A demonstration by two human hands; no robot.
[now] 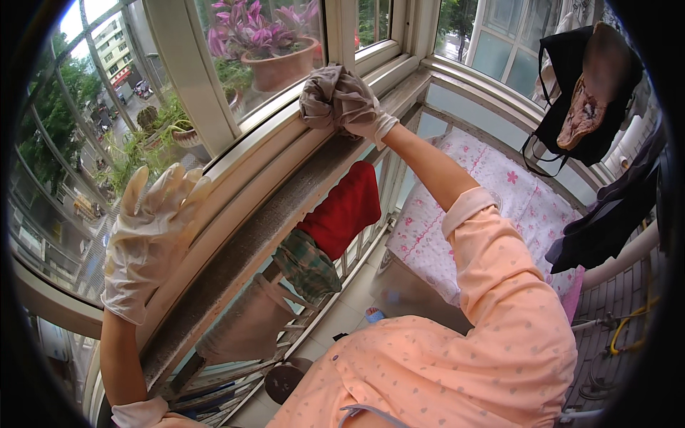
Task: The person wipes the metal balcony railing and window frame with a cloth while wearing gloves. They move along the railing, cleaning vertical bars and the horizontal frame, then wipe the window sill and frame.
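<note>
My right hand (369, 120), in a whitish glove, grips a bunched grey-brown cloth (337, 99). The cloth rests against the pale window frame (283, 120) near the corner of the window. At the left, my left hand (158, 235) wears a translucent white glove. Its fingers are spread at the inner edge of the window opening, with nothing held. Whether its palm touches the frame is hidden. Between the two hands runs the window track, and below it a worn, dirt-specked ledge (257, 230).
A red cloth (348, 208), a camouflage cloth (310, 265) and a greyish cloth (246, 321) hang below the ledge. Potted plants (281, 61) stand outside. A floral cover (481, 166) drapes something boxy at right. Dark clothes (610, 219) hang at far right.
</note>
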